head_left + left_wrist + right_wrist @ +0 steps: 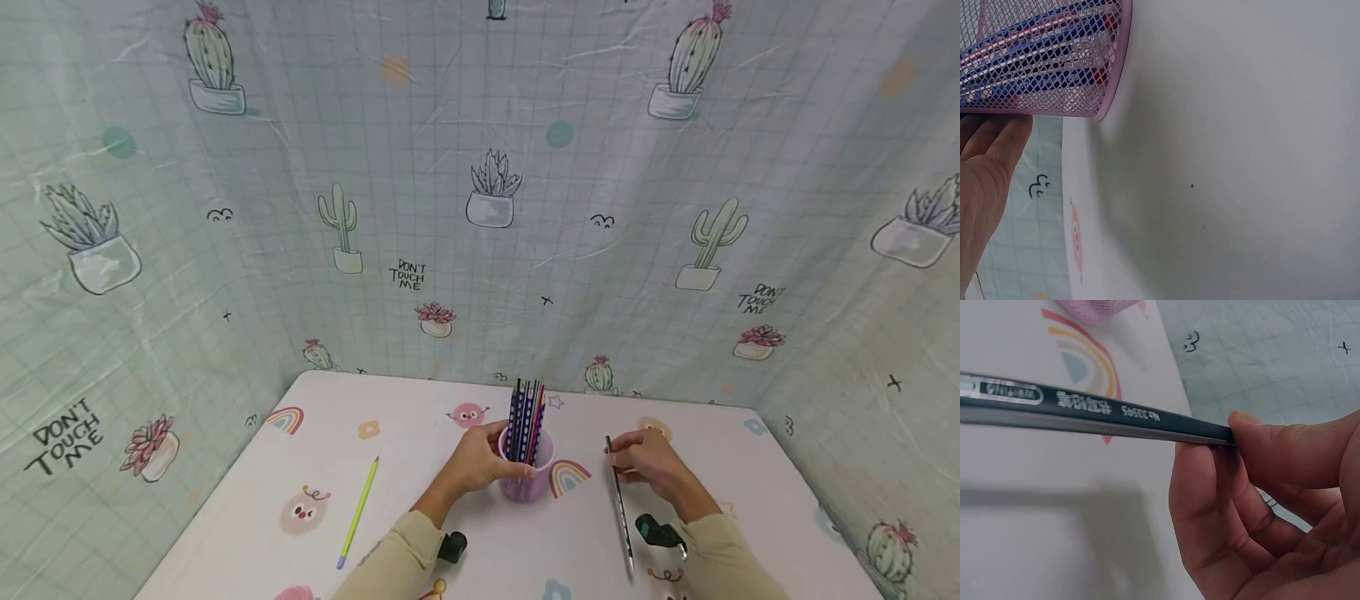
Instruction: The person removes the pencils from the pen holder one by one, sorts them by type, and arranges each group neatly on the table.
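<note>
A pink mesh pen cup (pixel 525 490) stands upright near the middle of the table; whether its base touches the tabletop I cannot tell. Its side is gripped by my left hand (pixel 478 460), thumb across the near side and fingers around the far left. Several patterned pencils (pixel 525 425), mostly blue with some red, lean inside the cup. To the right of it, my right hand (pixel 654 462) pinches one end of a dark printed pencil (pixel 621 517) between thumb and fingertips. White lettering shows on that pencil (pixel 1110 406) in the right wrist view. The pencil slants toward the near edge.
A yellow-green pencil (pixel 360 508) lies on the white patterned table (pixel 420 417), left of the left arm. Cactus-print cloth (pixel 495 275) rises behind the table and along both sides. Black devices (pixel 657 531) sit at the wrists.
</note>
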Available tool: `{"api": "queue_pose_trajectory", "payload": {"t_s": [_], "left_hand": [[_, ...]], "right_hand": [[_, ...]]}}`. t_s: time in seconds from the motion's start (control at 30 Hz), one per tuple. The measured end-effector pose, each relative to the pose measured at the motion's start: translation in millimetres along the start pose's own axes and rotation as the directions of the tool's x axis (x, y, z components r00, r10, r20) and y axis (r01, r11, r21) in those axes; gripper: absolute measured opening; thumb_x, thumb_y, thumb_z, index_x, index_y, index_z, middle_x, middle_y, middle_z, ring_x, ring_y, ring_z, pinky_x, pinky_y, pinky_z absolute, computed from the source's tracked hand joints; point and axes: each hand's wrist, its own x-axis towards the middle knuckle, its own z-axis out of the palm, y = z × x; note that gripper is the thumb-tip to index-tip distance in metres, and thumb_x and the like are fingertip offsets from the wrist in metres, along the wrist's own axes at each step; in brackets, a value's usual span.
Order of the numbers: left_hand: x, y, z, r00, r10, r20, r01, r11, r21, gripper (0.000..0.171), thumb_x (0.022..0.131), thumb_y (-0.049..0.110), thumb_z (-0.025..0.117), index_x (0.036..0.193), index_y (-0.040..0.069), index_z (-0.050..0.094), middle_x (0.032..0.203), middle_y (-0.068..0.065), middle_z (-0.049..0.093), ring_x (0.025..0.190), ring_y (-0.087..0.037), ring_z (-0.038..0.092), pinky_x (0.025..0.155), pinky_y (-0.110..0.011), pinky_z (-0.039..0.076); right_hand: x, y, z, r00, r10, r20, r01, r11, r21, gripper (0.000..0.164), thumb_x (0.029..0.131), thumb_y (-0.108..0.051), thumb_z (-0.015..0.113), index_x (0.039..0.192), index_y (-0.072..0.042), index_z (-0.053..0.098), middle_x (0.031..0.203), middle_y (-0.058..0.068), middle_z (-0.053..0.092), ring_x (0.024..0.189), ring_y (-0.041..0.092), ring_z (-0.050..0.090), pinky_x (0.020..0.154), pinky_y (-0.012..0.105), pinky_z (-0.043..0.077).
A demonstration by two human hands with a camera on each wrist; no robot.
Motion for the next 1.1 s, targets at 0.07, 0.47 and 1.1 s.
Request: {"api": "queue_pose_trajectory", "payload": {"t_s": [0.07,0.47,1.1], "left_hand": [[0.1,-0.5,0.3,1.000,-0.002,0.001,0.002,1.000,-0.001,0.071,0.077,0.031,0.094,0.139,0.013,0.065,0.119,-0.005,0.077,0.106,-0.017,0.073,0.100,-0.039,0.060],[1.2,0.5,-0.1,1.000,0.000,-0.001,0.000,1.000,-0.021,0.070,0.077,0.027,0.094,0.139,0.012,0.065,0.119,-0.007,0.077,0.107,-0.020,0.073,0.101,-0.042,0.060],[2.0,0.0,1.6,1.000,-0.016,-0.001,0.016,1.000,-0.023,0.068,0.077,0.029,0.094,0.138,0.014,0.066,0.119,-0.006,0.077,0.107,-0.020,0.072,0.102,-0.045,0.059]], "right_hand": [[-1,4,0,1.000,0.013,0.002,-0.013,1.000,-0.006,0.024,0.091,-0.001,0.071,0.111,0.012,0.068,0.094,0.014,0.071,0.074,0.020,0.065,0.066,0.032,0.060],[2,15,2,0.996,0.091,-0.011,-0.091,0.994,-0.056,0.021,0.089,0.002,0.074,0.108,0.010,0.069,0.092,0.012,0.074,0.073,0.019,0.066,0.063,0.031,0.060],[3,23,12,0.994,0.100,-0.034,-0.105,0.972,-0.212,0.009,0.085,0.004,0.078,0.091,0.005,0.071,0.078,0.008,0.068,0.055,0.011,0.061,0.053,0.023,0.056]]}}
